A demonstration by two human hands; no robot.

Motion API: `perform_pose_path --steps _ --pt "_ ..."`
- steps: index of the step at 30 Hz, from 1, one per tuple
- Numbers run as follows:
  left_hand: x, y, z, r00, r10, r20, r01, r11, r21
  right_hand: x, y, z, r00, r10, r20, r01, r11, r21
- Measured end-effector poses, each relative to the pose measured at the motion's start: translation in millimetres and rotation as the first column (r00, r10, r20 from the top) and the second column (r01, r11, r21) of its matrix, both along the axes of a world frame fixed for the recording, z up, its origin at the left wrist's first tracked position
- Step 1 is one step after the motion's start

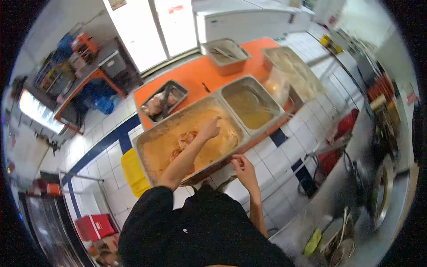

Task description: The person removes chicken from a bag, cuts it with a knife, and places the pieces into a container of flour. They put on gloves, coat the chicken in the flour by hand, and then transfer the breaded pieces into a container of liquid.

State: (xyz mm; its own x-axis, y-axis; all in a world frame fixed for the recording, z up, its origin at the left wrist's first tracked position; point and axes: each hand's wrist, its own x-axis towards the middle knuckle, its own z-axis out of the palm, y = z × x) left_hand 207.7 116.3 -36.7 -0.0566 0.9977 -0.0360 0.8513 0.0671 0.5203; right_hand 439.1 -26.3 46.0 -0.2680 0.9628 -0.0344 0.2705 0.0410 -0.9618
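Note:
A large metal tray (143, 165) with a layer of orange-tan powder lies on the orange table. Two reddish pieces of meat (187, 139) rest in the powder, left of my left hand (211, 128). That hand is over the powder with its fingers drawn together; whatever it may hold is too small to make out. My right hand (242, 165) is just outside the tray's near right edge, its fingers curled and partly apart, with nothing visible in them. A smaller tray (179, 85) of raw meat with a dark utensil stands at the upper left.
Right of the large tray is a metal pan (251, 103) of yellowish liquid with a utensil. Behind stand a grey container (227, 55) with utensils and a tray (296, 66) of pale contents beside a plastic bag (278, 84). Something yellow (134, 171) is at the left.

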Motion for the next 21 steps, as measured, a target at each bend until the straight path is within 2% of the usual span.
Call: perform_pose_path --steps 1,2,4,5,7,9,10,11,13,14,16,17,18,19,20,21 --pt "-12.9 22.3 -34.1 0.997 0.013 -0.082 -0.020 0.996 -0.086 3.1 0.1 -2.0 0.998 0.056 -0.005 -0.056 0.998 0.012" --pt "-19.3 26.7 -39.0 0.994 0.069 -0.083 -0.075 0.994 -0.075 8.0 0.9 -1.6 0.997 0.074 -0.003 -0.074 0.997 -0.025" --pt "-22.6 34.3 -40.7 0.980 -0.081 -0.180 0.037 0.971 -0.235 18.3 8.3 5.2 0.994 0.108 -0.004 -0.108 0.990 -0.096" --pt "-25.7 28.2 -25.6 0.983 -0.042 -0.179 0.001 0.975 -0.223 21.4 10.8 6.9 0.993 0.116 -0.020 -0.118 0.983 -0.140" --pt "-31.3 -0.3 35.3 0.982 0.144 0.124 -0.136 0.988 -0.068 24.3 21.5 1.2 0.992 0.109 -0.059 -0.116 0.983 -0.143" --pt "-71.2 -12.8 73.1 0.957 0.233 0.173 -0.228 0.972 -0.050 30.2 33.7 -3.2 0.996 0.079 -0.044 -0.088 0.963 -0.254" --pt "-95.1 -16.3 80.9 0.945 0.296 0.138 -0.300 0.954 0.007 30.1 42.5 -8.1 0.994 0.101 -0.035 -0.106 0.972 -0.211" --pt "-122.0 -18.1 84.0 0.927 0.359 0.108 -0.368 0.927 0.070 28.2 49.7 -8.2 0.993 0.116 -0.026 -0.118 0.969 -0.215" --pt "-189.8 -5.1 38.2 0.831 0.550 0.081 -0.552 0.799 0.237 23.2 68.0 -4.6 0.985 0.161 0.059 -0.146 0.968 -0.206" --pt "-212.3 -5.4 19.5 0.818 0.566 0.103 -0.573 0.785 0.237 22.6 79.0 -17.0 0.981 0.187 0.061 -0.170 0.963 -0.211" --pt "-249.8 6.7 -0.7 0.778 0.592 -0.208 -0.592 0.803 0.073 8.2 97.5 -12.2 0.976 0.208 0.064 -0.187 0.952 -0.243" --pt "-249.4 15.6 0.1 0.764 0.617 -0.189 -0.615 0.785 0.072 -1.3 107.8 -8.9 0.966 0.239 0.098 -0.205 0.942 -0.267" --pt "-245.2 24.5 9.5 0.773 0.611 -0.174 -0.635 0.751 -0.184 -17.6 118.3 -3.3 0.958 0.264 0.109 -0.229 0.937 -0.262" --pt "-246.7 29.3 11.6 0.783 0.602 -0.153 -0.602 0.673 -0.431 -34.2 126.3 2.2 0.959 0.280 0.044 -0.260 0.931 -0.255" --pt "-258.1 37.2 -26.7 0.764 0.630 -0.141 -0.636 0.697 -0.331 -45.6 135.6 7.8 0.957 0.291 -0.014 -0.285 0.924 -0.255" --pt "-255.9 38.3 -31.6 0.754 0.645 -0.129 -0.643 0.682 -0.348 -56.2 148.4 13.8 0.951 0.310 0.005 -0.298 0.917 -0.267"
